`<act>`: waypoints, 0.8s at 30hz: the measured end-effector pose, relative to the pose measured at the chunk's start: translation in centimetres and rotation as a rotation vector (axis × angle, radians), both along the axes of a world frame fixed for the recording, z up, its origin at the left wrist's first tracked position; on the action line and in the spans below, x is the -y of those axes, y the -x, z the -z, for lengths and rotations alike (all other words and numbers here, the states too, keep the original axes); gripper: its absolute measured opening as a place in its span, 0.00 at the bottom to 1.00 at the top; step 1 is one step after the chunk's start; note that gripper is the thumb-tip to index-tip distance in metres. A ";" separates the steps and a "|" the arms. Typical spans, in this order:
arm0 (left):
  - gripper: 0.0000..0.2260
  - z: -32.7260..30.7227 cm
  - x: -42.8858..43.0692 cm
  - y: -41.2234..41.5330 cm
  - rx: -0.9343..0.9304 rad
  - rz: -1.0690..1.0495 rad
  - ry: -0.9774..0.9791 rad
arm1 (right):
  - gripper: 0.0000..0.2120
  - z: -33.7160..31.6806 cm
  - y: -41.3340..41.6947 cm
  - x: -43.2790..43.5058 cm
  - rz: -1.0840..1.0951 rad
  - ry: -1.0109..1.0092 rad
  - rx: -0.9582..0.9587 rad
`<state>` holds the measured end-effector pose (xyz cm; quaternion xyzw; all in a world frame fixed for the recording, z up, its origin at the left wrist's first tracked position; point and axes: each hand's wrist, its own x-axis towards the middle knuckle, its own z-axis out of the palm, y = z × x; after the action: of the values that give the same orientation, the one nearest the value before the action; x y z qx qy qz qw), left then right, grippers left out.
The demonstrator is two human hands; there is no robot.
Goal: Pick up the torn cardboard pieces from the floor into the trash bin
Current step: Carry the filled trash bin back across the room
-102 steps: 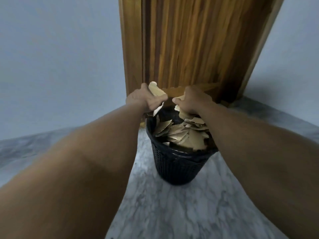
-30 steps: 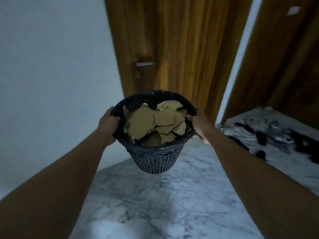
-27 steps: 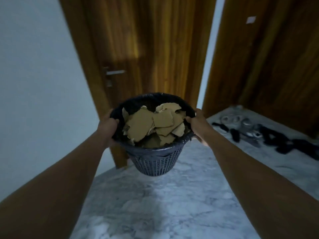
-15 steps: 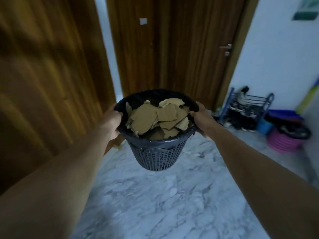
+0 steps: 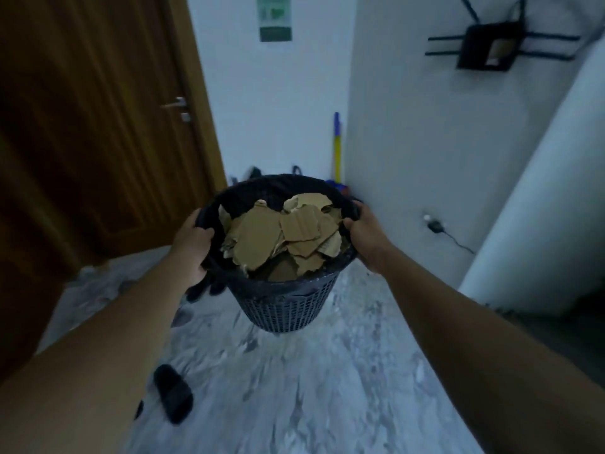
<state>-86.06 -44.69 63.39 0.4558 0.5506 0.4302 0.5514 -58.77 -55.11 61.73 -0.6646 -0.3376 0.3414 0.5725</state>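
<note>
Both hands grip the mesh trash bin [image 5: 284, 306] holding jagged corrugated cardboard pieces [image 5: 278, 234].

Wooden door [image 5: 98, 132], black slipper [image 5: 173, 392] on marble floor [image 5: 294, 388], wall poster [image 5: 275, 18]

Tan-brown torn cardboard pieces [image 5: 278, 234] in a black mesh-patterned trash bin [image 5: 284, 306] between the fingers. Grey-white marbled floor [image 5: 294, 388] below. Black slipper [image 5: 173, 393] lower left. Brown wood-grain door [image 5: 98, 126] left. Blue-and-yellow handle [image 5: 336, 145] beyond.

Grey-veined marble floor [image 5: 327, 388], a dark slipper [image 5: 173, 397] lying on it at lower left, dark shoes [image 5: 204, 288] farther back, blurred
</note>
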 end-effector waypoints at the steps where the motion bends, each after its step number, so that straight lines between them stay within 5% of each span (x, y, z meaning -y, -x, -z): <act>1: 0.23 0.7 -2.7 -2.8 -0.007 0.042 0.002 | 0.21 0.7 -2.2 -1.3 0.046 0.001 0.012; 10: 0.26 12.1 -27.0 -25.5 -0.080 0.374 0.061 | 0.21 8.1 -20.7 -12.7 0.349 0.048 -0.046; 17: 0.27 16.9 -32.6 -42.2 -0.039 0.557 0.122 | 0.22 17.3 -31.3 -18.8 0.579 0.129 -0.065; 24: 0.27 30.9 -39.4 -57.0 -0.207 0.792 0.063 | 0.21 32.7 -39.1 -22.7 0.889 0.179 -0.153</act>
<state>-29.03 -5.31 32.48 0.6562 0.3980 0.1192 0.6299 -19.65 -32.41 29.02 -0.7646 0.0542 0.1387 0.6271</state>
